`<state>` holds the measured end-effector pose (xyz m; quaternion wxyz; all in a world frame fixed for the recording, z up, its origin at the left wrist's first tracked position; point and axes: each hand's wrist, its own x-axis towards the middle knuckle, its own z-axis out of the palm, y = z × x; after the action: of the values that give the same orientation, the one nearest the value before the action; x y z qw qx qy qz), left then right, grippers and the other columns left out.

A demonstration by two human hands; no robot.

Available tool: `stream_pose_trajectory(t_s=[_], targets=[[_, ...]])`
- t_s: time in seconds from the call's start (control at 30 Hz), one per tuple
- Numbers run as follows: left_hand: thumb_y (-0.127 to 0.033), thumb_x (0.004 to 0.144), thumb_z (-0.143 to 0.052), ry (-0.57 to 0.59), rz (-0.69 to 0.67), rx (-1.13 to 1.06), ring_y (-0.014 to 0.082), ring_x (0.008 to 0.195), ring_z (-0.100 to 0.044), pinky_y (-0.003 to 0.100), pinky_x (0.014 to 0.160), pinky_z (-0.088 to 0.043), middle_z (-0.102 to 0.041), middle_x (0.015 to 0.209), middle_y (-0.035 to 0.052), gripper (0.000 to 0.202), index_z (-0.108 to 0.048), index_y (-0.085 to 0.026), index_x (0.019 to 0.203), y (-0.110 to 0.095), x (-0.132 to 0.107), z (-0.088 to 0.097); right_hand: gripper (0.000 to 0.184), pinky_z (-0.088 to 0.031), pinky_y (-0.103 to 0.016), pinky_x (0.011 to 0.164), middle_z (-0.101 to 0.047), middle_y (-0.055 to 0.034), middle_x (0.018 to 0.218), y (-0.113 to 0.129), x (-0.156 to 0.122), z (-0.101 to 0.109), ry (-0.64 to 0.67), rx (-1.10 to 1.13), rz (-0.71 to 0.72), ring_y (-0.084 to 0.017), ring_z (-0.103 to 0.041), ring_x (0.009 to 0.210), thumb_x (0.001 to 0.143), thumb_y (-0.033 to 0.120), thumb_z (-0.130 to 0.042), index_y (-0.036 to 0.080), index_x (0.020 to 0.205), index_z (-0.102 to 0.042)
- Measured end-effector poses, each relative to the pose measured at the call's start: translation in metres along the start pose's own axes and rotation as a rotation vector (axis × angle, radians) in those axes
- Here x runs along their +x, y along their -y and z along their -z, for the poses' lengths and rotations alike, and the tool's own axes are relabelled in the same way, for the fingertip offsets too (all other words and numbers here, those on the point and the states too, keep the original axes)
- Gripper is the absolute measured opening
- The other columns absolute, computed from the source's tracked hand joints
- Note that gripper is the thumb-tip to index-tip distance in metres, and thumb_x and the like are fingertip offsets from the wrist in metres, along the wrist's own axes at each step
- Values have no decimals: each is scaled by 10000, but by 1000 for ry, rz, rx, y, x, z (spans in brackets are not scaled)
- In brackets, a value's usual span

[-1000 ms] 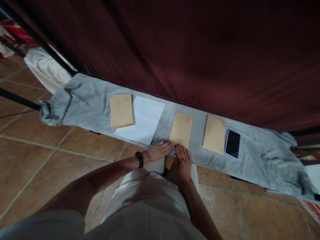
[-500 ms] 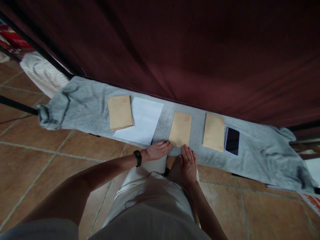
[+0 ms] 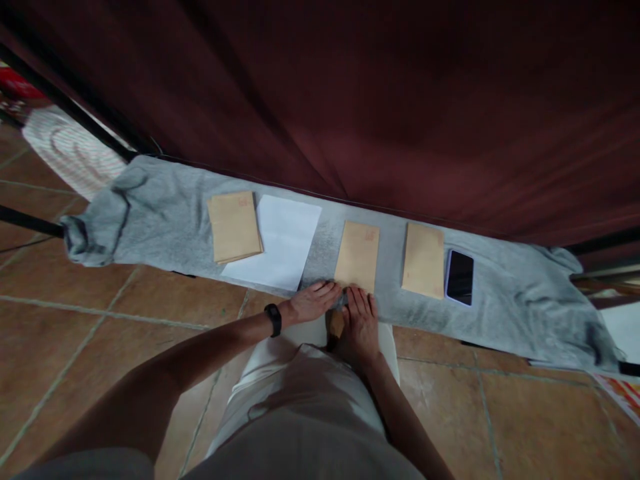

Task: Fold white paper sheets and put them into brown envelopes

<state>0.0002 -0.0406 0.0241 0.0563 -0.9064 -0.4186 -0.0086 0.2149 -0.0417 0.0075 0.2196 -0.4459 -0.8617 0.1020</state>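
Directly in front of me a brown paper envelope [image 3: 357, 253] lies flat on the grey cloth, a small reddish print at its upper right corner. My left hand [image 3: 314, 301] rests with extended fingers at its lower left corner. Fingers stretched out flat, my right hand [image 3: 360, 323] presses on the envelope's near edge, close beside the left fingertips. To the left, a stack of brown envelopes [image 3: 235, 227] partly covers a white sheet of paper [image 3: 285, 233]. Another brown envelope or small stack [image 3: 423, 260] lies to the right, next to a phone [image 3: 460, 277] with a dark screen.
The grey cloth [image 3: 505, 293] covers a long narrow surface, bunched at both ends. Behind it hangs a dark red curtain [image 3: 350, 100]. Dark metal bars [image 3: 30, 221] stand at the left, near a striped cloth [image 3: 75, 147]. Tiled floor [image 3: 125, 360] lies below.
My right hand has slid left along the envelope's near edge, closer to my left hand. The whole view has shifted slightly; the envelopes, paper and phone keep their places on the cloth.
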Motion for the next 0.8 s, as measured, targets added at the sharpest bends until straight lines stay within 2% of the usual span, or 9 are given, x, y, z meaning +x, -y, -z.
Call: stream_pose_trajectory(t_s=[0.33,0.8], targets=[[-74,938,-406,39,101,-10,209,1369,-521,371,1123,-413,-572,1477,105,574,-467,-188,1497,-3,-4,-7,493,-278,-490,1213,-504,-111,1535,-13,-5,3,-24,-53,-68,-239,-416,1442,1053,247,-366,162,1536,-407],[-44,936,-404,15,154,-28,235,1328,-545,388,1126,-397,-602,1431,106,562,-501,-168,1476,-9,4,8,487,-282,-510,1207,-503,-131,1532,-26,-13,18,-40,-91,-134,-258,-396,1452,1068,282,-339,148,1530,-413]])
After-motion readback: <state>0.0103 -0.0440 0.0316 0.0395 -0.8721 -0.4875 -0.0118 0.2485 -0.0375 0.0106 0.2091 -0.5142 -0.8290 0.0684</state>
